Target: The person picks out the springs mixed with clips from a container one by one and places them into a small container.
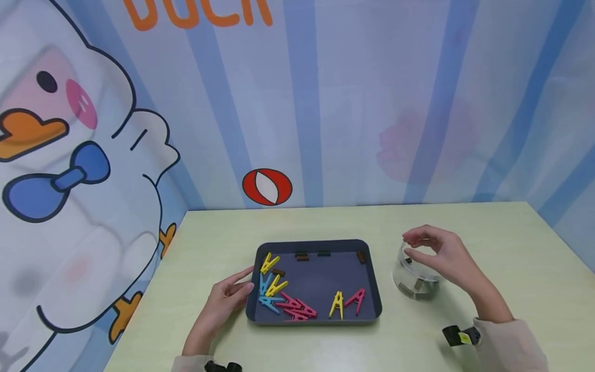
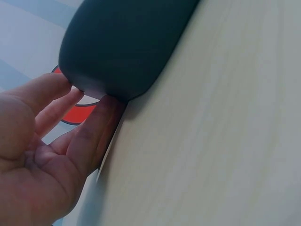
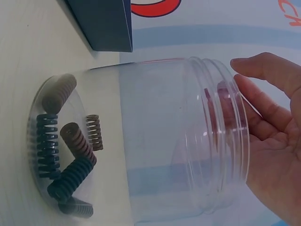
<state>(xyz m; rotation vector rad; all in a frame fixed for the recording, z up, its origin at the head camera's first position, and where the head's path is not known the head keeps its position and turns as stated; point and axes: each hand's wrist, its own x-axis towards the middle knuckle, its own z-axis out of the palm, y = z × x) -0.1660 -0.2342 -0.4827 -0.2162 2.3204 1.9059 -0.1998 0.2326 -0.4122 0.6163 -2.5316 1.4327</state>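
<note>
A dark grey tray [image 1: 325, 279] lies on the table with clothespins and small coil springs in it. My left hand [image 1: 224, 297] holds its left side, thumb at the rim and fingers against the outer wall; the left wrist view shows the tray corner [image 2: 122, 47] between them. To the right stands a clear jar [image 3: 160, 136], upright and uncovered, with several springs [image 3: 77, 141] on its bottom. Over its mouth is my right hand [image 1: 439, 253], fingers bent and thumb apart at the rim. Nothing shows between these fingers.
Yellow clothespins [image 1: 276, 285], blue ones [image 1: 268, 302] and pink ones [image 1: 297, 307] lie mostly at the tray's left. Springs [image 1: 302, 256] rest along its back wall. The pale table [image 1: 223, 227] ends at a printed backdrop [image 1: 344, 129].
</note>
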